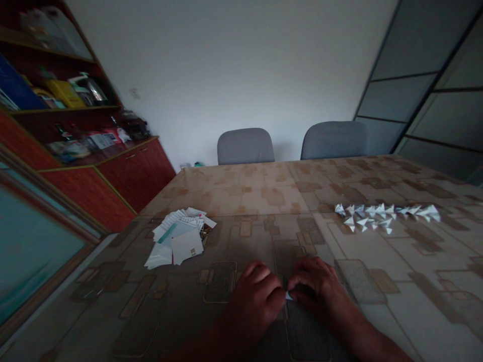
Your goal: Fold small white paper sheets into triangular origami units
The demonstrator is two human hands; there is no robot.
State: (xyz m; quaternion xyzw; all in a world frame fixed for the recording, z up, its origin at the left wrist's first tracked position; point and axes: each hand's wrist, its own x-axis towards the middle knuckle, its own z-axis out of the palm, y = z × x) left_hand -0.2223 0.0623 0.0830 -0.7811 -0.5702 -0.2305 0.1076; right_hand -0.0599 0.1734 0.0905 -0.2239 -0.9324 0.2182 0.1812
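Note:
Close to the table's near side, my left hand [260,291] and my right hand [319,281] meet with fingers closed around a small piece of white paper [289,295]. Only a sliver of the paper shows between the fingertips; the rest is hidden by my hands. To the left lies a loose pile of paper sheets [187,245], mostly white, one with a teal stripe. Over on the right, several small folded paper pieces [372,210] with pointed tips stand in rough rows.
A patterned cloth covers the table [249,186]. Behind its far edge are two grey chairs, the left chair [246,146] and the right chair [334,141]. A red-brown cabinet [138,173] with loaded shelves stands at the left, and grey panelled doors [407,63] at the right.

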